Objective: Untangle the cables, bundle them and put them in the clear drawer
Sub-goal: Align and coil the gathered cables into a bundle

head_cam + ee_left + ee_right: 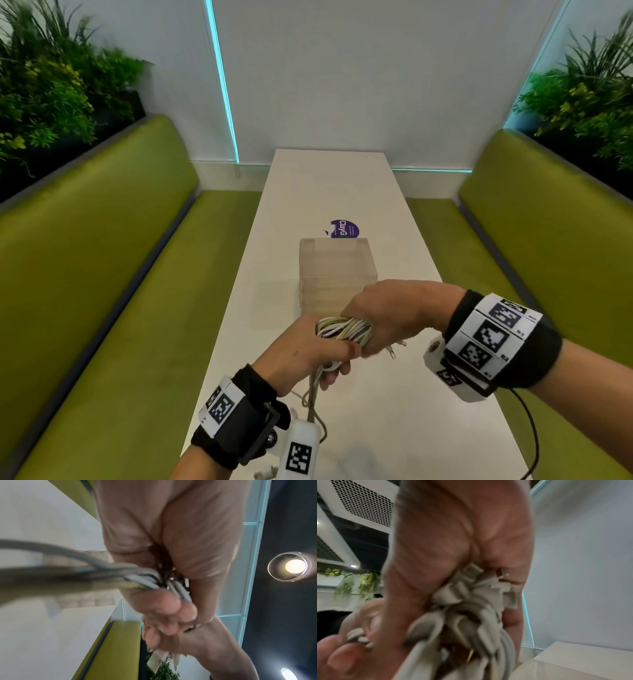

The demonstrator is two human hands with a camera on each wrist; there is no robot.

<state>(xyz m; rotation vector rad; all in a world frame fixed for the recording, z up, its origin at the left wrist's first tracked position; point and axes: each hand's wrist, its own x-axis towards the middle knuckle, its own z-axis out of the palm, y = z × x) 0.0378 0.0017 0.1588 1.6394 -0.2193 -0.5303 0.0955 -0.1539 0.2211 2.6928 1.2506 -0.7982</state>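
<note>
From the head view, the right hand closes round a coil of thin white, grey and pale-yellow cables, held above the long white desk, while the left hand grips the same cables just beneath the coil, where loose tails hang down toward the wrist. The clear, box-shaped plastic drawer unit stands on the desk just beyond both hands, and a round purple sticker lies behind it. In the left wrist view, the left hand has its fingers curled over several strands that run out blurred to the side. In the right wrist view, the right hand is wrapped about the bundle, with pale connector plugs sticking out of the fist. The cables look light, limp and rather slick, so I judge loops will spring loose unless the coil is pinched across its middle; the plugs are the stiff parts and likely to snag on the drawer's edge.
</note>
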